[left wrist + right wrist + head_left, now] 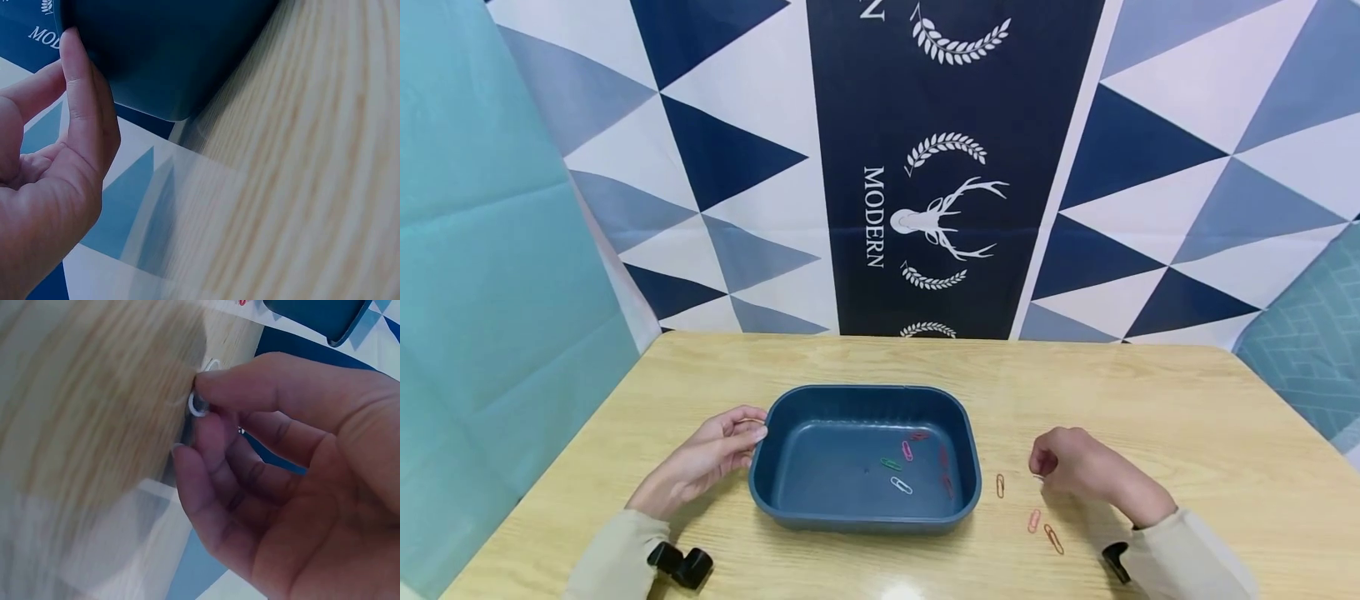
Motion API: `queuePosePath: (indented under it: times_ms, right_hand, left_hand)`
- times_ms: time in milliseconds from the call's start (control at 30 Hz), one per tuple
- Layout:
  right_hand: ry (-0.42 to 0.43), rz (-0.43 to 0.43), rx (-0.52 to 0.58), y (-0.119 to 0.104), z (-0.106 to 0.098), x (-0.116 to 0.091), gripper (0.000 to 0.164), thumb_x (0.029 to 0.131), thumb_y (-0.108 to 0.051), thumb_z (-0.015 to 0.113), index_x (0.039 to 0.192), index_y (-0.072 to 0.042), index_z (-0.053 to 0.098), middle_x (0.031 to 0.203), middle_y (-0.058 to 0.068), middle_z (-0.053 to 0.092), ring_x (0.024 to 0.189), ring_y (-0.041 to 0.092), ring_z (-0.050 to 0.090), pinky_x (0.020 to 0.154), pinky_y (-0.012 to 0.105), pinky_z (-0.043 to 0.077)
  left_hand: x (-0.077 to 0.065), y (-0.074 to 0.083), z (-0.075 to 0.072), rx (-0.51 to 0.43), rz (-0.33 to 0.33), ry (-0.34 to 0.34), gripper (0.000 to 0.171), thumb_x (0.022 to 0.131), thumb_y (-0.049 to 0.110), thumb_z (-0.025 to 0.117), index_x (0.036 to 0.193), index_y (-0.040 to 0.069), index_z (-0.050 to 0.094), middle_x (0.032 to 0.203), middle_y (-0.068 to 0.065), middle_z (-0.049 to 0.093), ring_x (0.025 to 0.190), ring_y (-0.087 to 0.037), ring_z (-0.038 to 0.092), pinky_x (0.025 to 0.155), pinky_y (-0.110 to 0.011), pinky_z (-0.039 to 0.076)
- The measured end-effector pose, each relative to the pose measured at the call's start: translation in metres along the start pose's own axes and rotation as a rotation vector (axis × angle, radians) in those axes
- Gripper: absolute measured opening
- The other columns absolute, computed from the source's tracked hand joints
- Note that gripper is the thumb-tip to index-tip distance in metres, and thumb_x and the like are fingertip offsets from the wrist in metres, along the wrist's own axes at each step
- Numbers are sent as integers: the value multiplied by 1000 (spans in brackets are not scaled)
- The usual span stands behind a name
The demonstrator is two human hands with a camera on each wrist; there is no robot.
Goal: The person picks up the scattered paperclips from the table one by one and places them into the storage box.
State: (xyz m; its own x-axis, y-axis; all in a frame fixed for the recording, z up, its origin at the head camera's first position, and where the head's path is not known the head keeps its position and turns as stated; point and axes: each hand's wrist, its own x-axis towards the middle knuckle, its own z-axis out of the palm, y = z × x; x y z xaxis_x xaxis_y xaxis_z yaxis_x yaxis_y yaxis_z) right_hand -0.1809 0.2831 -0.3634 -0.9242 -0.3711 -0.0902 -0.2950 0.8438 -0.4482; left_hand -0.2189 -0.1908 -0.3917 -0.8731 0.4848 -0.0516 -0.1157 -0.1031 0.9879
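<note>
A dark blue plastic bin (850, 525) stands on the wooden table. My left hand (711, 458) is at its left side, fingertips touching the outer wall close under the rim; in the left wrist view the fingers (81, 94) lie nearly straight against it. To the right of the bin, my right hand (1078, 467) pinches a white paper clip (199, 405) between thumb and fingertips, low over the tabletop. Near this hand lie an orange-brown paper clip (1000, 486), a pink paper clip (1033, 521) and another orange-brown paper clip (1054, 539).
Inside the bin, toward its right, are a white clip (901, 485), a green clip (891, 464), a magenta clip (907, 451) and several red clips (946, 486). Behind the table (1112, 375) hangs a patterned cloth (752, 208); a teal cloth (490, 292) hangs at the left.
</note>
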Motion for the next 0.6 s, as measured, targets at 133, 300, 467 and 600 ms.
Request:
queuePosePath:
  times_ms: [133,300,467,600]
  right_hand:
    - [23,-48,-22,1,0,0,28,67,15,68,72,-11,59,69,-6,50,65,9,43,58,24,39]
    - [26,-70,-33,3,0,-3,27,68,12,69,71,-13,60,68,-7,49,64,7,41,58,23,38]
    - [65,-89,-52,3,1,-3,27,66,10,69,70,-15,60,67,-9,47,63,7,40,58,24,36]
    - [102,-73,-72,1,2,0,27,66,11,68,71,-14,59,66,-8,47,62,9,40,57,25,36]
  left_hand:
    - [1,0,0,-1,9,5,14,98,7,57,111,8,52,93,0,58,77,-6,56,66,-18,50]
    - [1,-4,1,-13,7,-19,12,98,6,56,110,9,52,93,1,58,77,-6,57,66,-19,51]
    - [2,-2,1,-7,12,-10,13,98,6,56,111,7,51,93,0,58,77,-7,57,65,-19,51]
    - [1,1,1,5,3,8,17,98,7,57,113,5,49,94,-1,57,77,-7,57,65,-19,51]
